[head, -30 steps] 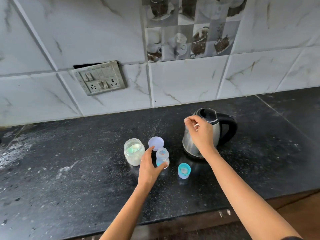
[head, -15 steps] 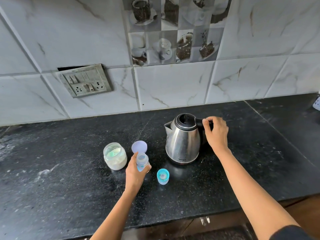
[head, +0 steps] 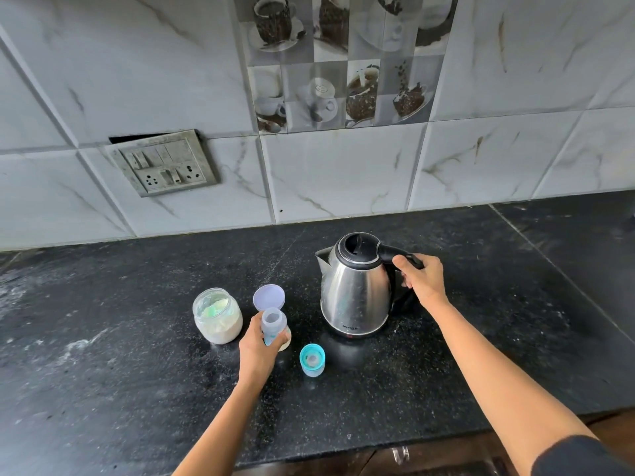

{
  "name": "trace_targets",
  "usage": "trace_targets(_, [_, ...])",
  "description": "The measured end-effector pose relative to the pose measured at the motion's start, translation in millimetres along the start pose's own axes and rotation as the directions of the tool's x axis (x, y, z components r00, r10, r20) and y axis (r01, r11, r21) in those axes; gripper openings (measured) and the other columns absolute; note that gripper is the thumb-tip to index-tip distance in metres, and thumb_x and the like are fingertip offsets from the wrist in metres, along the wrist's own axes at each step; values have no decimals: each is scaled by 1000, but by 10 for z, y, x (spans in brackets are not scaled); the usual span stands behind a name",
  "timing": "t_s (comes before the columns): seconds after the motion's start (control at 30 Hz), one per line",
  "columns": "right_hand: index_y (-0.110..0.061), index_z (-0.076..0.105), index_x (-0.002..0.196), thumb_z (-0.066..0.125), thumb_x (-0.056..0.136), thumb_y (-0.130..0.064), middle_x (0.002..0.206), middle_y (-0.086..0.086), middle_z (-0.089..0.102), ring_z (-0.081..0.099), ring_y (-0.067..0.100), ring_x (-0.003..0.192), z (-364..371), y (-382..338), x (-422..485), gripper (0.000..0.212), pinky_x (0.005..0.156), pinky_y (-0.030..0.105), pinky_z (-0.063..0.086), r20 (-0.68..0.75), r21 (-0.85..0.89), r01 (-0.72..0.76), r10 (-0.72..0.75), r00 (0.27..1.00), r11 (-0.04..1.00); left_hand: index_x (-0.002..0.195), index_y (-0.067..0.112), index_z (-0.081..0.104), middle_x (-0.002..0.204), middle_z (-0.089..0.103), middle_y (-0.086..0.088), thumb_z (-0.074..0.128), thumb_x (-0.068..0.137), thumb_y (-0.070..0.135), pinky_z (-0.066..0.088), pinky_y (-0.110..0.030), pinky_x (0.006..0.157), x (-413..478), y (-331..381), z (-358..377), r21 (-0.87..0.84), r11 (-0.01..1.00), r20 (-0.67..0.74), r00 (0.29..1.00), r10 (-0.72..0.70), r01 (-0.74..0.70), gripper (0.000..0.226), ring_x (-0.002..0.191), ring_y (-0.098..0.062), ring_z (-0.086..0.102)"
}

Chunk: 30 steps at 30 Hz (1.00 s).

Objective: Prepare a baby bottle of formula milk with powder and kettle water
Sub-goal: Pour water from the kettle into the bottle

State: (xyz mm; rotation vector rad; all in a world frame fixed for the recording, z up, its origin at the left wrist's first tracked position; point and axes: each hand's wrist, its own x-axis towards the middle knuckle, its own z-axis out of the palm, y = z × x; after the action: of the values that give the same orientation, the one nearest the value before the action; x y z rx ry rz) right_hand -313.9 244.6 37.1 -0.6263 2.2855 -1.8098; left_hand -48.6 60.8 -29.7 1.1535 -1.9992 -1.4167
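bottle (head: 274, 322) gripped, perhaps tilted, kettle (head: 355, 290) held, mid counter (head: 103, 355)

Left grip (head: 256, 352) curled, right grip (head: 422, 281) clenched (both arms outstretched).

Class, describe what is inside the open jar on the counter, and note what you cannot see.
Inside the jar sits whitish powder, with a pale green scoop resting on top. The powder covers the jar's bottom and anything that may be buried beneath it.
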Motion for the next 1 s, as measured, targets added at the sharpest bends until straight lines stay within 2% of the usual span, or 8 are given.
trace_targets(0.23, [-16,54,50,77,78,-21,45,2,48,46,1,35,25,-21,12,37,37,15,37,-15,-48,53,-54,998,997,110,33,50,100,58,20,78,75,16,41,-23,83,102,35,38,27,999,33,998,44,-45,48,97,-9,57])
trace_targets(0.37, [-4,56,51,74,63,-61,46,16,51,49,12,43,2,-178,61,61,44,28,39,46,-97,151,-147,988,984,109,35,47,94,53,25,76,78,15,39,-22,80,115,179,52,40,996,54,996,74,-76,47,87,-2,54])
trace_targets(0.4, [-7,55,49,70,60,-65,45,14,51,46,14,45,-1,-216,84,61,47,30,37,65,-127,178,-171,983,976,109,34,46,92,53,25,76,78,14,38,-21,79,118,208,57,47,996,58,995,78,-81,47,85,2,52])
trace_targets(0.47, [-19,47,44,67,59,-65,40,-7,43,37,6,44,16,-366,86,52,49,26,29,121,-171,237,-218,968,956,111,33,48,92,55,23,76,78,14,39,-15,73,128,233,68,49,994,63,994,90,-93,47,83,4,53])
trace_targets(0.57, [-27,40,42,66,59,-65,37,-11,39,36,6,41,71,-569,79,49,45,19,22,200,-195,307,-269,942,932,112,32,52,95,61,15,78,76,18,40,-12,71,144,227,79,59,993,66,993,100,-104,47,86,-1,57])
trace_targets(0.8, [-23,43,43,63,52,-73,39,-10,41,36,9,43,256,-804,131,55,47,26,25,318,-358,399,-291,902,844,108,38,51,96,62,15,78,74,16,41,-6,69,159,192,68,80,989,71,991,115,-120,49,86,1,57])
trace_targets(0.9, [-16,40,44,60,51,-78,39,-5,35,31,11,43,343,-905,143,65,48,33,27,383,-446,444,-283,879,777,107,40,51,96,62,18,78,72,16,41,-8,71,174,172,52,91,988,61,991,117,-122,50,87,-2,58])
trace_targets(1.0, [-8,50,50,54,49,-84,42,-1,43,39,17,44,410,-962,140,76,48,34,31,419,-495,473,-276,865,729,107,41,51,96,61,18,79,72,16,40,-8,71,183,159,35,90,990,54,993,108,-113,51,88,-3,57])
